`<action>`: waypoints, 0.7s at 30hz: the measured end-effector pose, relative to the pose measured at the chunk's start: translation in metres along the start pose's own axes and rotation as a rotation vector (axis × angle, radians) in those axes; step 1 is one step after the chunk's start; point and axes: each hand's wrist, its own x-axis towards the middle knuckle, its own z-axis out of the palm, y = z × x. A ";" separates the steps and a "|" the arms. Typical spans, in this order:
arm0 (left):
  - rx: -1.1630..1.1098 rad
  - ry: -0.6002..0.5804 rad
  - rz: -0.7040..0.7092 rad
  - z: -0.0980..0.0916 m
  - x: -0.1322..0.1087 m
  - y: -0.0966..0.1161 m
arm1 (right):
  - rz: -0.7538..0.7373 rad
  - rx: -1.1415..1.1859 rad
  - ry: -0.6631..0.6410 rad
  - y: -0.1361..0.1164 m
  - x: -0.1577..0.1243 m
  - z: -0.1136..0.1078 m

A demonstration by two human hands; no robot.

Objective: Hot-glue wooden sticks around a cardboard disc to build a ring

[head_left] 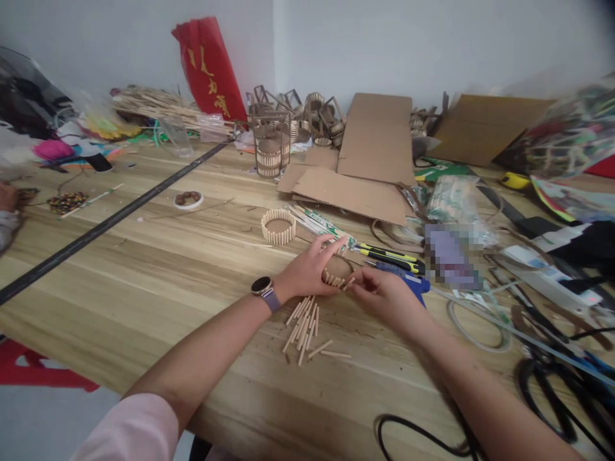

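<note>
My left hand, with a watch on its wrist, grips a round piece between thumb and fingers; short wooden sticks line part of its near side. My right hand is closed in a pinch on a short wooden stick at the right end of that row. Just below lies a loose pile of short wooden sticks. A small round basket, fully ringed with upright sticks, stands behind my left hand. Past my right hand lies a blue tool, possibly a glue gun, partly hidden.
Yellow-and-black handled tools lie behind the hands. Flattened cardboard and stick baskets with handles stand farther back. A white dish holds brown pieces. Cables and black scissors crowd the right. Another person's hand shows far left.
</note>
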 end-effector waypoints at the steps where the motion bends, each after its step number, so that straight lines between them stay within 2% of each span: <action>1: -0.001 0.000 0.001 0.000 0.000 0.000 | -0.004 -0.006 0.003 0.000 0.000 0.000; 21: -0.005 0.018 0.019 0.001 -0.001 -0.003 | -0.092 -0.122 0.033 0.002 0.000 0.007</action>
